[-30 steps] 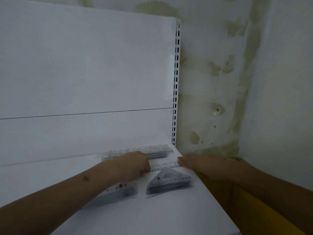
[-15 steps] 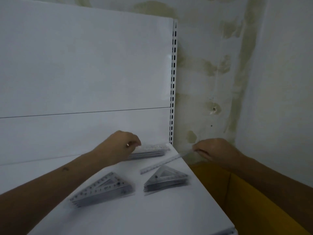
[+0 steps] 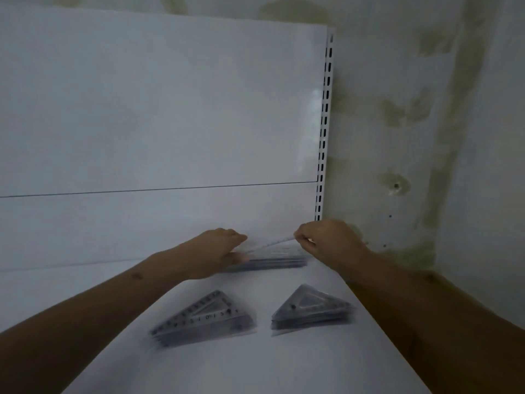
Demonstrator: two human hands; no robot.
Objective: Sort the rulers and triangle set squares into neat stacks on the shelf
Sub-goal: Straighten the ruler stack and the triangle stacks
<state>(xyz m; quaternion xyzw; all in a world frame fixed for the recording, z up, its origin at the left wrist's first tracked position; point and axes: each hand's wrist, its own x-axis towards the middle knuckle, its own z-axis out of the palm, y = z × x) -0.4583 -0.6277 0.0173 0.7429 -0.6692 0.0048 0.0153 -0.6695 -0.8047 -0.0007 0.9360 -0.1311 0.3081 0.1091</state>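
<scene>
Right hand (image 3: 329, 245): pinches one end of a clear ruler (image 3: 272, 243), held tilted above the ruler stack (image 3: 272, 258) at the shelf (image 3: 284, 365) rear.
Left hand (image 3: 218, 255): fingers extended, thumb spread, at the ruler's other end and the stack's left end; grip unclear.
Risk: an uneven drop could skew or scatter the stack.

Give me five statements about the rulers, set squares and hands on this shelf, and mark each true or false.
1. The right hand pinches a ruler by its end. True.
2. Three stacks of set squares lie at the front of the shelf. False: there are two, the left set-square stack and the right set-square stack.
3. The ruler stack lies behind both set-square stacks, near the back panel. True.
4. The left hand rests on the left set-square stack. False: it is at the ruler stack's left end.
5. The held ruler lies flat on the shelf between the set-square stacks. False: it is raised above the ruler stack.
</scene>
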